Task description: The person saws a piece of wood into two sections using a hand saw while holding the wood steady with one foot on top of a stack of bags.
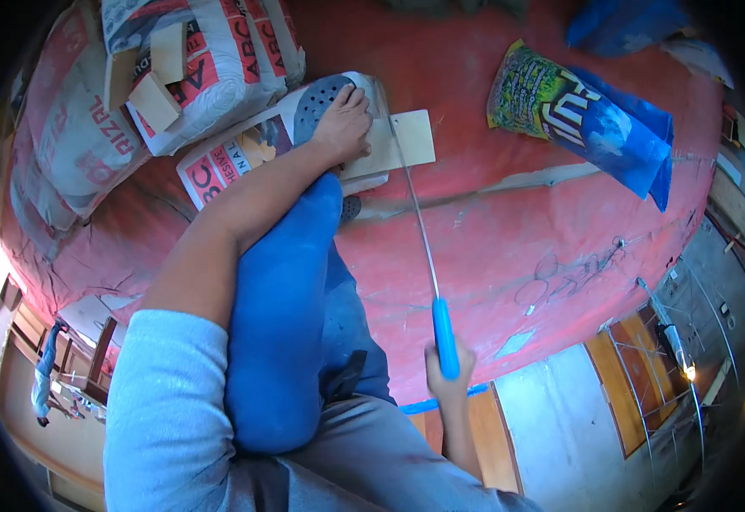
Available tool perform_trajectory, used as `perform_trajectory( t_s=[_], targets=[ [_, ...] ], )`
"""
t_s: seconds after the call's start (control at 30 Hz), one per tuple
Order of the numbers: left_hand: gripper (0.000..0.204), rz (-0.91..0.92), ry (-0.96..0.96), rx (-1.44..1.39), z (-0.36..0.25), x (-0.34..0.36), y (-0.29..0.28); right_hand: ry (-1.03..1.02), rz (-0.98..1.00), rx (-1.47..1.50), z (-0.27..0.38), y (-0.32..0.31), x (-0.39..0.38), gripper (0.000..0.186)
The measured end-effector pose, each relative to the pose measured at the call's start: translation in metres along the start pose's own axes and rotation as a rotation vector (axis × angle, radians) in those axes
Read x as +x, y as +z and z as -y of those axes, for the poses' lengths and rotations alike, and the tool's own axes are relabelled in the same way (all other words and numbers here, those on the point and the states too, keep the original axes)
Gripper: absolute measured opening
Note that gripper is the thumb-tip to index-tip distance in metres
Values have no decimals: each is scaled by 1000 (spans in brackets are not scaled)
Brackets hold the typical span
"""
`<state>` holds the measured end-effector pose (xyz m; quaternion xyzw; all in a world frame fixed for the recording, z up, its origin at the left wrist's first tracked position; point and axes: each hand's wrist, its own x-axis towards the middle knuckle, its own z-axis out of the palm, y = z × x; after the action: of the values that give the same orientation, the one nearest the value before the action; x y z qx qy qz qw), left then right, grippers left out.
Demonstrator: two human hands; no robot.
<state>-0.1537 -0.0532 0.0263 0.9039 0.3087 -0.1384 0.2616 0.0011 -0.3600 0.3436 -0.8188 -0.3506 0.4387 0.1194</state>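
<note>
A blue-handled handsaw (446, 340) is in my right hand (449, 371), with the fingers closed around its handle. Its long thin blade, seen nearly edge-on, runs away from me to a pale, flat board (411, 139) and crosses it. My left hand (345, 126) is curled down on the board's left part, left of the blade, beside my foot in a dark perforated clog (319, 101). Under the board lies a white sack (285, 107) with red printing. The fingertips of my left hand are partly hidden.
Full sacks (74, 145) stand at the left, with several small wood offcuts (157, 101) on one. A blue and green pouch (581, 119) lies to the right on the red sheeting (475, 230). Thin wire (568, 273) lies nearer. Another person (44, 375) appears at far left.
</note>
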Motion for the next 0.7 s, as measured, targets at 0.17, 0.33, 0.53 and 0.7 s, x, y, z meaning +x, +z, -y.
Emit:
perform_trajectory(
  t_s=[0.17,0.33,0.53,0.7],
  targets=[
    [60,-34,33,-1,-11,13,-3,-312,-138,200,-2,115,268,16],
    [58,-115,1,56,-1,8,6,-170,-65,181,38,117,291,16],
    [63,-11,-11,18,-1,1,-1,-200,-66,94,13,62,127,14],
    [60,-54,-7,37,4,-7,3,163,53,84,7,-14,-20,12]
  ],
)
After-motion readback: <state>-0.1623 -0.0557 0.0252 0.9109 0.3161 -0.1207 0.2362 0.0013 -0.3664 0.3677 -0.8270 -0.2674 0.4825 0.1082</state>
